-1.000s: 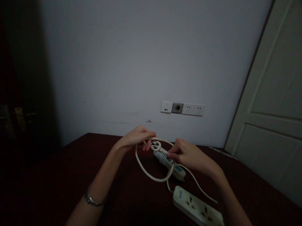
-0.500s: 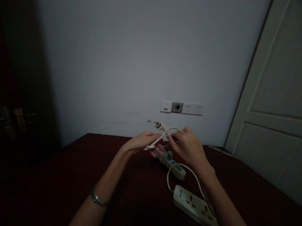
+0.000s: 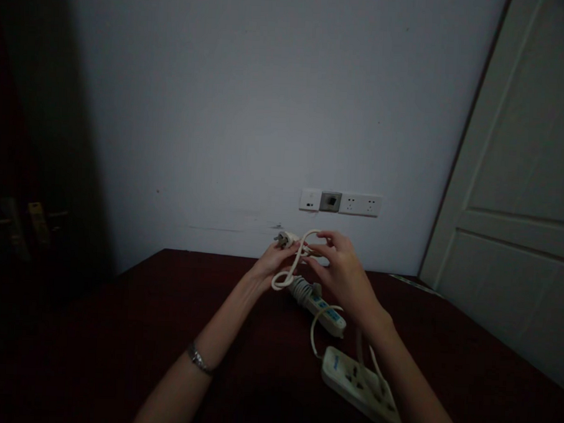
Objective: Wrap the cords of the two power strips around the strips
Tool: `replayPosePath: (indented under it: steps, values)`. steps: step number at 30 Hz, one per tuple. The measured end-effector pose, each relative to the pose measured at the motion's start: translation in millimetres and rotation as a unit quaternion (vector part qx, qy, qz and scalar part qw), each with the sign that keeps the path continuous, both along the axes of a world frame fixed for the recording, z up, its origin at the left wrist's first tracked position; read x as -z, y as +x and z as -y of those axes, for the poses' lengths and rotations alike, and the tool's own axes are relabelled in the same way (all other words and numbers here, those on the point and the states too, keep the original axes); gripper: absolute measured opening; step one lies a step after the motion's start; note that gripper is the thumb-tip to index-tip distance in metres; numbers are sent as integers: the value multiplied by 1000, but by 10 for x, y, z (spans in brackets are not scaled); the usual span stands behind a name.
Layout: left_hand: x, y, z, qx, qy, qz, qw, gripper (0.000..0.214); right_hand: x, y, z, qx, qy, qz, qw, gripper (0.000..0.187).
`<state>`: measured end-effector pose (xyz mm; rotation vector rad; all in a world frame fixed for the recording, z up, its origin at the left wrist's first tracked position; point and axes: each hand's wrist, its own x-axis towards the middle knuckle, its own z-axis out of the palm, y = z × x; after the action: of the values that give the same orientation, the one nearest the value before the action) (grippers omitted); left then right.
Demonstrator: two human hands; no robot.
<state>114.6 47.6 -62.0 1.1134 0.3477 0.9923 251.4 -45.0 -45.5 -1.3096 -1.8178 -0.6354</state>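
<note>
Above the table, my left hand is closed around a white power cord, close to its plug, whose metal prongs point left. A small loop of the cord hangs in front of my left fingers. My right hand pinches the same cord just to the right. From there the cord runs down to a white power strip lying at the lower right, partly behind my right forearm. Behind it lies a second power strip with blue-marked sockets and its grey cord wound around one end.
The dark red table reaches back to a pale wall. Wall sockets and a switch plate sit just above the table. A white panelled door stands at right, and a dark door with a brass handle at left.
The plug has shifted left and slightly down, nearer my left hand. The cord end near my left hand has curled into a small loop, and my right hand has moved slightly left.
</note>
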Motion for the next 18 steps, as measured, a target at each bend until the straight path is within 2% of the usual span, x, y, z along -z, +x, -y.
replayPosePath:
  steps: [2, 3, 8, 11, 14, 16, 18]
  values:
    - [-33, -45, -65, -29, -17, 21, 999, 10, 5, 13, -19, 4, 18, -63, 998, 25]
    - [-48, -82, -116, -43, -26, 30, 998, 10, -1, 7, -13, 13, 4, -82, 997, 27]
    - [-43, -380, -503, -114, -86, 34, 989, 15, -73, -219, 200, 17, -169, -42, 985, 30]
    - [38, -628, -738, -156, -143, 33, 977, 24, -131, -424, 434, -18, -250, 40, 967, 24]
    - [154, -864, -895, -182, -168, 28, 968, 26, -175, -563, 639, 15, -329, 91, 940, 20]
    - [242, -971, -960, -184, -182, 20, 966, 24, -174, -595, 729, 30, -357, 90, 929, 20]
    - [337, -1028, -1013, -182, -191, 17, 964, 23, -145, -576, 786, 18, -358, 85, 930, 22]
